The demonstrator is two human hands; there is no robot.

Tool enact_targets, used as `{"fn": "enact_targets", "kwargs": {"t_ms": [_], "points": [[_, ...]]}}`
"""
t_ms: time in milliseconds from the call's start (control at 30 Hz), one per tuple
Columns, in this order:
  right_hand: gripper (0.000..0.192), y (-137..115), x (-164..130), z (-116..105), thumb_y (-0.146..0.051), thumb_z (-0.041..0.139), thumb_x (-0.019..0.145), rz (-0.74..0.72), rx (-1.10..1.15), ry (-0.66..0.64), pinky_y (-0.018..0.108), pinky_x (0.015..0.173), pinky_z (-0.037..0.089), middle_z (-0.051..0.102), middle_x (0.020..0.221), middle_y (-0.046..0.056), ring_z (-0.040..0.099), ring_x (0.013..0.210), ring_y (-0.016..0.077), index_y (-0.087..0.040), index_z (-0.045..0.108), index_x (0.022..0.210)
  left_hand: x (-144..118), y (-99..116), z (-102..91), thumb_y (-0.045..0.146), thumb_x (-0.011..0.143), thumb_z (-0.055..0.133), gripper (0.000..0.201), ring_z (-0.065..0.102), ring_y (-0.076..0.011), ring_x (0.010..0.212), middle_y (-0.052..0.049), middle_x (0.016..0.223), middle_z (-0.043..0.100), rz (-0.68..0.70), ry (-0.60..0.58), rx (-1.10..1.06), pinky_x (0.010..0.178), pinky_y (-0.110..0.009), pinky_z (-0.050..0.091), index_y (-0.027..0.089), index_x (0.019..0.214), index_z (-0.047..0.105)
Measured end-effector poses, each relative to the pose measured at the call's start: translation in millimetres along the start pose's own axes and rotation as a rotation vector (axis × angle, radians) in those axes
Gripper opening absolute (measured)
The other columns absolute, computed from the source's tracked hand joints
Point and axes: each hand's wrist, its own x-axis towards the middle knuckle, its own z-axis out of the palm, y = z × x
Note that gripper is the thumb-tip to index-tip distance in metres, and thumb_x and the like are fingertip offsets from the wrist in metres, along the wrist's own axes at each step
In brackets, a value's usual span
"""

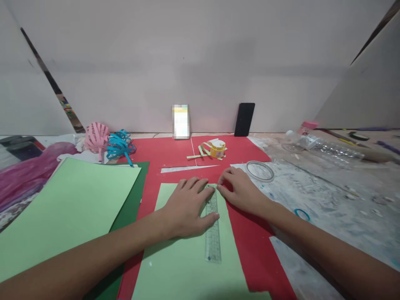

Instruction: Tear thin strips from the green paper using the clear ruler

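Observation:
A clear plastic ruler lies lengthwise on a light green sheet of paper. My left hand rests flat across the sheet, its fingers apart, with thumb and forefinger pressing on the ruler. At the ruler's far end, by the sheet's top right edge, my right hand has its thumb and fingers drawn together in a pinch. Whatever sits between those fingertips, if anything, is too small to make out. Red paper spreads beneath the green sheet.
Green sheets are stacked at left, near pink and blue paper-strip balls. Behind stand a yellow tub with paper strips, a lit phone and a black phone. Rightward lie a ring and a plastic bottle.

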Motion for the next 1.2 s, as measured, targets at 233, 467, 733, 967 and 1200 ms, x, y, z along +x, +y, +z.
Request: {"fn": "enact_targets", "kwargs": {"t_ms": [233, 467, 733, 967, 1200], "points": [[0.018, -2.4, -2.7, -4.6, -0.026, 0.05, 0.088, 0.038, 0.019, -0.08, 0.03, 0.068, 0.038, 0.061, 0.077, 0.005, 0.053, 0.074, 0.019, -0.018, 0.06, 0.076, -2.9, 4.3, 2.2, 0.063, 0.089, 0.043, 0.069, 0.027, -0.0375, 0.14, -0.01, 0.154, 0.033, 0.005, -0.055, -0.013, 0.111, -0.061, 0.022, 0.022, 0.144, 0.04], [0.02, -1.6, -1.0, -10.9, -0.026, 0.049, 0.084, 0.15, 0.113, -0.171, 0.026, 0.056, 0.034, 0.063, 0.069, 0.001, 0.054, 0.062, 0.0147, -0.019, 0.059, 0.068, -2.2, -0.4, -6.3, 0.063, 0.095, 0.03, 0.071, 0.008, -0.0357, 0.146, -0.008, 0.16, 0.016, 0.042, -0.195, 0.0, 0.116, -0.059, 0.006, 0.022, 0.153, 0.025], [0.014, -2.3, 0.9, -10.2, -0.023, 0.05, 0.078, 0.217, 0.042, -0.103, 0.025, 0.055, 0.033, 0.062, 0.064, 0.0, 0.051, 0.059, 0.0139, -0.02, 0.053, 0.064, -8.9, 16.1, -4.0, 0.062, 0.095, 0.028, 0.079, 0.001, -0.0312, 0.147, -0.009, 0.16, 0.001, 0.024, -0.239, -0.036, 0.118, -0.053, 0.007, 0.015, 0.155, 0.006], [0.014, -1.0, 0.0, -10.6, -0.024, 0.05, 0.078, 0.208, 0.063, -0.128, 0.026, 0.054, 0.031, 0.061, 0.064, 0.0, 0.051, 0.059, 0.0144, -0.02, 0.051, 0.065, -5.8, 2.7, 2.2, 0.069, 0.091, 0.032, 0.086, 0.007, -0.0292, 0.147, -0.01, 0.16, 0.009, 0.107, -0.197, -0.062, 0.119, -0.048, 0.01, 0.015, 0.155, 0.012], [0.014, -0.3, 1.3, -12.0, -0.023, 0.051, 0.078, 0.208, 0.079, -0.136, 0.025, 0.054, 0.031, 0.061, 0.065, 0.0, 0.05, 0.059, 0.014, -0.02, 0.05, 0.065, -1.1, -2.6, 3.9, 0.08, 0.084, 0.031, 0.093, 0.017, -0.0327, 0.146, -0.011, 0.158, 0.023, 0.088, -0.116, -0.06, 0.117, -0.048, 0.015, 0.016, 0.152, 0.026]]}}
